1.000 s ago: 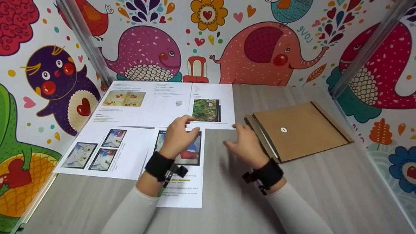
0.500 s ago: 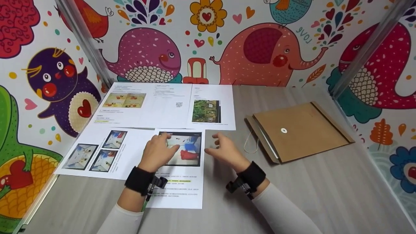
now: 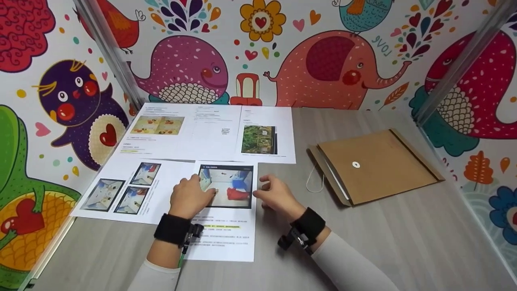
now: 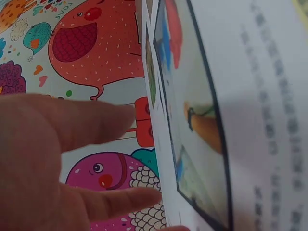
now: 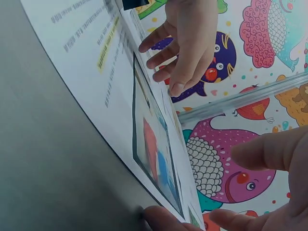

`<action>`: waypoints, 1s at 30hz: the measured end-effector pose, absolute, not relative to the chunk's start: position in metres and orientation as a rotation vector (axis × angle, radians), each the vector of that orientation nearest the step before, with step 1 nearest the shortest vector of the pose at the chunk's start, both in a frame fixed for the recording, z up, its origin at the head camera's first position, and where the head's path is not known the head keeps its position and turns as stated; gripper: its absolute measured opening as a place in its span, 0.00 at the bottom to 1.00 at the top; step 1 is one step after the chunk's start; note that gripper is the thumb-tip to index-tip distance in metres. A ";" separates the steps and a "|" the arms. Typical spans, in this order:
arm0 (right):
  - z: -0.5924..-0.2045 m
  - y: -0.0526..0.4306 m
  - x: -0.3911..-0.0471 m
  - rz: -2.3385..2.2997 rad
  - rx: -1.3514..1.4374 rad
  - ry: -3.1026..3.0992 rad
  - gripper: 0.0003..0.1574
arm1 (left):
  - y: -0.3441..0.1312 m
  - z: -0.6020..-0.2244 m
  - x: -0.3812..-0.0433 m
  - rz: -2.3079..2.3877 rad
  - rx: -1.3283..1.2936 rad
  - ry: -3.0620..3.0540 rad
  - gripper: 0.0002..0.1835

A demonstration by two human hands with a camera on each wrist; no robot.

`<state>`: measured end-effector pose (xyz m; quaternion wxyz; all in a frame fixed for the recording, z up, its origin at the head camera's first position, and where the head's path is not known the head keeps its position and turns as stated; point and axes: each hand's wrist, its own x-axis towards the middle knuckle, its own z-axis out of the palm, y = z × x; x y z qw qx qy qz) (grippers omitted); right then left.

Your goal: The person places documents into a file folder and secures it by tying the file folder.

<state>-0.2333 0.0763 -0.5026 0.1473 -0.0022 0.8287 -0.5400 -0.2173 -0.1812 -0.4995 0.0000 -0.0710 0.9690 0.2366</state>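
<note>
A printed paper sheet (image 3: 226, 252) with a large photo and a yellow-highlighted line lies at the front of the table. My left hand (image 3: 188, 198) is over its left side, fingers and thumb loosely spread; the left wrist view shows the thumb and a finger apart with nothing between them. Just off the sheet's right edge is my right hand (image 3: 278, 196), fingers bent and thumb apart from them. In the right wrist view a fingertip (image 5: 161, 216) sits right at the sheet's edge.
Left of that sheet lies another sheet with small photos (image 3: 99, 195). Further sheets (image 3: 210, 147) line the back. A brown paper document envelope (image 3: 387, 165) with a white button and loose string (image 3: 309, 184) rests at the right. Cartoon-printed walls (image 3: 258, 60) enclose the table.
Both hands have moved left and lower toward the front sheet, the right hand coming away from the envelope to the sheet's right edge. The papers and envelope stay put.
</note>
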 end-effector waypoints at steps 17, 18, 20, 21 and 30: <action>-0.518 0.065 -0.234 -1.800 0.132 2.241 0.44 | -0.181 -0.508 -0.220 0.873 -0.206 2.990 0.29; -0.519 0.065 -0.234 -1.800 0.133 2.256 0.46 | -0.180 -0.509 -0.219 0.877 -0.196 2.997 0.28; -0.521 0.065 -0.234 -1.802 0.128 2.279 0.49 | -0.178 -0.510 -0.218 0.887 -0.171 3.014 0.25; -0.522 0.065 -0.234 -1.801 0.114 2.293 0.50 | -0.177 -0.510 -0.218 0.890 -0.156 3.024 0.24; -0.532 0.066 -0.233 -1.742 -0.059 2.388 0.44 | -0.169 -0.510 -0.216 0.946 -0.075 3.003 0.23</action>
